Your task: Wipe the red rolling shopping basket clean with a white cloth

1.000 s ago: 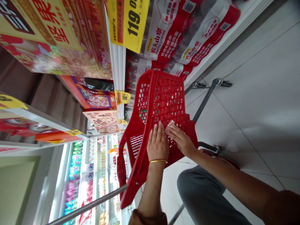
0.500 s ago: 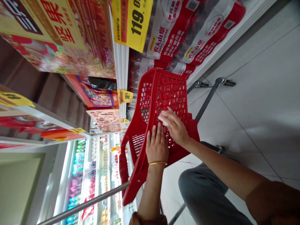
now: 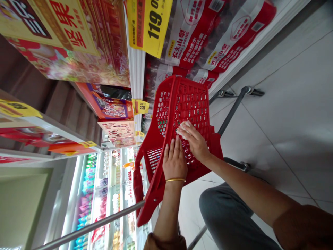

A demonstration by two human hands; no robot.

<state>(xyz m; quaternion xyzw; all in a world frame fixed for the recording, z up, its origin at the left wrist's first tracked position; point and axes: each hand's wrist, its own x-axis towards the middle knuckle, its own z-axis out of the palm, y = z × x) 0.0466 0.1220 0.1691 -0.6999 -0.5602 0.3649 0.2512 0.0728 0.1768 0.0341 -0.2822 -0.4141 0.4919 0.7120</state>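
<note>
A red plastic shopping cart basket [image 3: 192, 91] with a mesh side fills the middle of the view, which is turned sideways. My left hand [image 3: 175, 159], with a gold bangle at the wrist, lies flat on its side near the rim, fingers stretched out. Just right of it, my right hand [image 3: 196, 143] presses a crumpled white cloth or tissue [image 3: 182, 130] against the mesh. The fingers cover most of the white piece, so its exact kind is unclear.
Packs of bottled water [image 3: 182, 38] stand on a low shelf beside the cart. Boxed goods [image 3: 104, 45] and yellow price tags [image 3: 153, 26] line the shelves. A metal bar [image 3: 91, 227] runs off lower left. Grey cart legs [image 3: 232, 113] rest on the tiled floor [image 3: 291, 114].
The right hand and the white piece have shifted very slightly over the mesh, and more of the white piece shows. The left hand stays on the cart. The whole view has drifted a little.
</note>
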